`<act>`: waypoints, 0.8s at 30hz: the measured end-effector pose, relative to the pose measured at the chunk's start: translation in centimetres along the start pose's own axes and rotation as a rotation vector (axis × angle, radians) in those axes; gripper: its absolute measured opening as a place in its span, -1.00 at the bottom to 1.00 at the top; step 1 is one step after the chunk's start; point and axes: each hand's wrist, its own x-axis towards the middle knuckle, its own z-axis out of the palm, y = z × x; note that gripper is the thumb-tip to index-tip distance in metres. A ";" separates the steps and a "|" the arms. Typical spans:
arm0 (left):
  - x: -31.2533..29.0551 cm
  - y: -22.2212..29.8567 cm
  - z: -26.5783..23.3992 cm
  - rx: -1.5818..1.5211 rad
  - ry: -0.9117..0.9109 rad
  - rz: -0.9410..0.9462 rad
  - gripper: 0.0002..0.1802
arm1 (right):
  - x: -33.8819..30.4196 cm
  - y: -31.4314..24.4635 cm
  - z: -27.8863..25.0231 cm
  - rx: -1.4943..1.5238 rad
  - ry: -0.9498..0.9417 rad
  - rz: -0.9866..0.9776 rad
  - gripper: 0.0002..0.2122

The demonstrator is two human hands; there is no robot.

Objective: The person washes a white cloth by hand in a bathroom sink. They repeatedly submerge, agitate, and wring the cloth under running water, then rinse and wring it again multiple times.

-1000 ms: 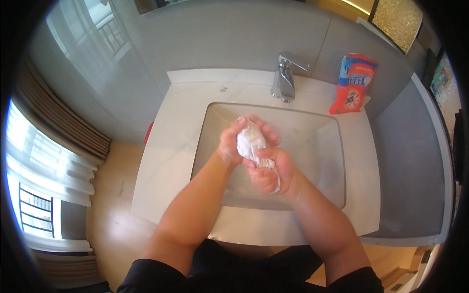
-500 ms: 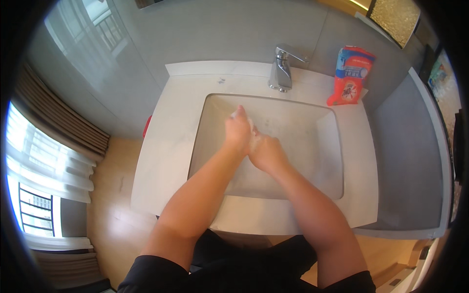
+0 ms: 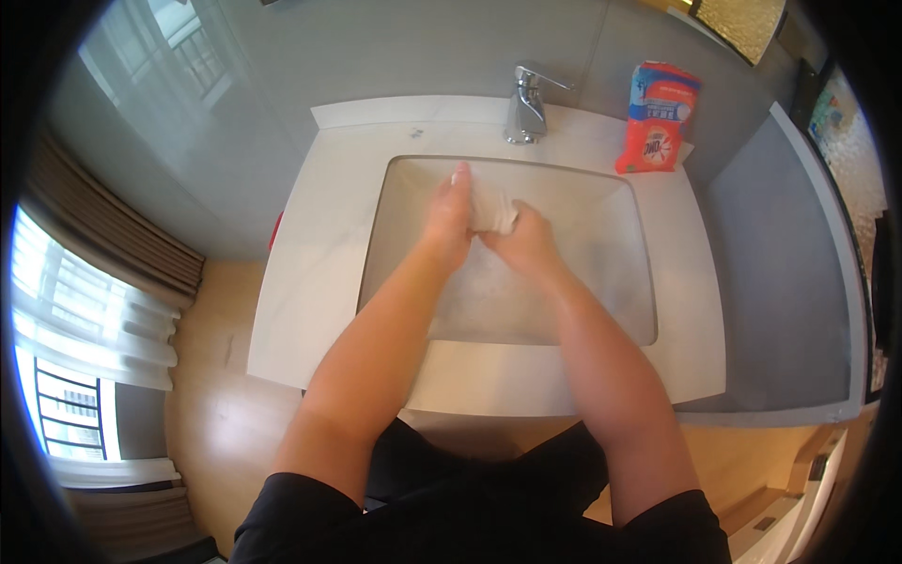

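Observation:
A wet-looking white cloth [image 3: 490, 209] is stretched between my hands over the left half of a pale sink basin [image 3: 592, 291]. My left hand [image 3: 449, 218] is on the cloth's left side, its thumb pointing up and its other fingers mostly hidden. On the other side, my right hand [image 3: 526, 242] pinches the cloth's right edge with the fingers closed. Whether the cloth is a small garment or a rag I cannot tell. Beyond the basin stands a chrome faucet [image 3: 526, 111], and no water stream shows under it.
A red and blue detergent bag [image 3: 658, 120] stands on the white countertop [image 3: 310, 263] at the back right. A grey partition panel [image 3: 780, 301] rises on the right. At the far left hang brown curtains [image 3: 122, 221] by a window, above a light wooden floor [image 3: 221, 376].
My hands have moved apart, and the cloth that was bunched between them is now spread out. The whole view has shifted, so the sink and bag sit slightly higher in the picture.

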 end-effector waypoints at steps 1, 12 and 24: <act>-0.6 0.5 0.8 0.054 0.016 -0.078 -0.43 | 0.3 -0.1 -0.7 0.100 -0.033 0.060 -0.73; -0.5 1.1 -0.1 0.268 -0.248 -0.126 -0.49 | 2.2 2.0 -5.8 0.532 -0.440 0.458 -0.53; -1.3 1.7 1.0 0.422 -0.111 -0.261 -0.45 | 2.1 0.8 -5.2 0.289 -0.385 0.112 -0.57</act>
